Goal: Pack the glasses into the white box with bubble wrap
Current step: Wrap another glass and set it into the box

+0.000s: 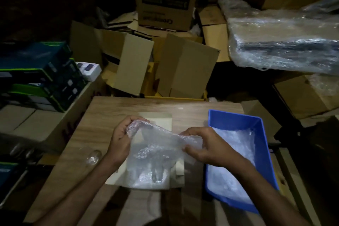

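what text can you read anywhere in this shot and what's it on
"Crompton", upside down, on the tall cardboard carton at the back; that reading is uncertain.
Dark label panel on the same carton: too blurred to read.
Red lettering on the side of the carton left of the table: partly hidden, unreadable.
Blue and green boxes at left: print too small.

Glossy clear plastic bubble wrap (156, 154) over a matt wood-grain table (128, 106).

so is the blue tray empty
No, the blue tray on the right side of the table holds a layer of bubble wrap across its floor.
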